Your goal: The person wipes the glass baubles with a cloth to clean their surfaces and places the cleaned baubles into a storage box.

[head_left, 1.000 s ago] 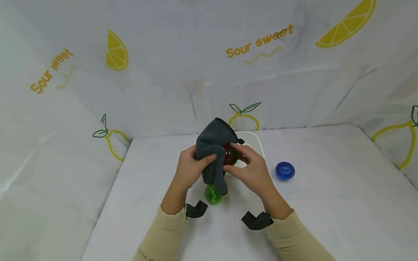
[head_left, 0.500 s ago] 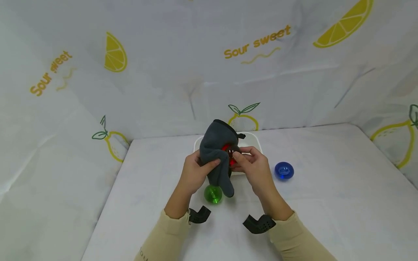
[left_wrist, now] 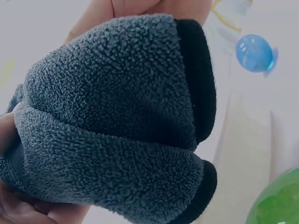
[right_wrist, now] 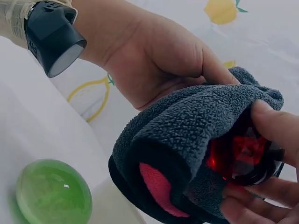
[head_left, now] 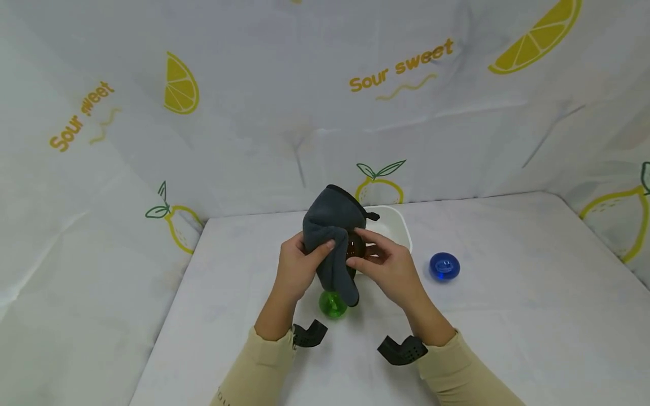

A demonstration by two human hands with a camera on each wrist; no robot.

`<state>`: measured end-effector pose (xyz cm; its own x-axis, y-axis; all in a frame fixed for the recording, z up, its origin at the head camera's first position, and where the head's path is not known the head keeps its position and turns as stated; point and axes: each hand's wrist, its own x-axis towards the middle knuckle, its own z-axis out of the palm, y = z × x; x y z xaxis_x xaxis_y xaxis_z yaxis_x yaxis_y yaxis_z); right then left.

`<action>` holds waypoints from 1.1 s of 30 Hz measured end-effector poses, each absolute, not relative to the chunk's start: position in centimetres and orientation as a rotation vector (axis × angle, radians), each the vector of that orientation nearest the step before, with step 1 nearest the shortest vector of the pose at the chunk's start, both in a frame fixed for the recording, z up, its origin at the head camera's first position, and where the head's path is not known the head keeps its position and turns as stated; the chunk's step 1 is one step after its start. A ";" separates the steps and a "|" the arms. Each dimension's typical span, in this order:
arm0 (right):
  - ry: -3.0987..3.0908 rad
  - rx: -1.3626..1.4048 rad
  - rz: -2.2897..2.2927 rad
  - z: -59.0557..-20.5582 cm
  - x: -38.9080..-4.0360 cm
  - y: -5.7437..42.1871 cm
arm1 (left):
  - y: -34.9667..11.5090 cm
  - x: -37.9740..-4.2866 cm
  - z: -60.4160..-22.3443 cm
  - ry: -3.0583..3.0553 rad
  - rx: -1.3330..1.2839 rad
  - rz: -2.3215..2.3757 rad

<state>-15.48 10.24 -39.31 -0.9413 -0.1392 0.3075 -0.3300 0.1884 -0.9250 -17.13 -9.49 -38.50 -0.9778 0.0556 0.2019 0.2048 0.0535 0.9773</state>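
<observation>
My left hand (head_left: 298, 265) grips a folded dark grey terry cloth (head_left: 332, 217) with black edging, its thumb lying on top. Pink-red lining shows inside a fold in the right wrist view. Against the cloth sits a dark red, clear glass-like ball (right_wrist: 243, 154), partly wrapped by it. Thumb and fingers of my right hand (head_left: 391, 268) hold the ball from the right side. Below the hanging cloth, a clear green ball (head_left: 332, 305) rests on the table, its top partly covered in the head view. The left wrist view shows mostly cloth and hides the red ball.
Behind the hands stands a white tray (head_left: 400, 223), largely hidden by the cloth. A clear blue ball (head_left: 444, 266) lies on the white table to the right of it. A lemon-printed sheet (head_left: 244, 141) hangs at the back.
Half a second ago my right thumb lay across the front of the red ball; now the thumb and fingers span its sides. Both hands shifted slightly right, then back left, with cloth and ball.
</observation>
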 end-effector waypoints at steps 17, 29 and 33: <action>-2.166 0.207 2.072 -39.5 -15.9 10.3 | -9.5 -17.1 -38.7 -2.227 -0.390 -2.157; -2.171 0.199 2.333 -39.2 -16.2 10.6 | -9.7 -17.0 -38.3 -2.185 -0.318 -2.048; -2.120 0.202 2.427 -39.3 -16.3 10.7 | -9.5 -17.0 -38.4 -2.164 -0.305 -2.016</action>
<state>-16.27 10.67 -39.25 -0.9884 -0.1473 0.0367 -0.0166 -0.1358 -0.9906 -16.98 -9.54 -38.41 -0.9649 0.0349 0.2603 0.2621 0.0657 0.9628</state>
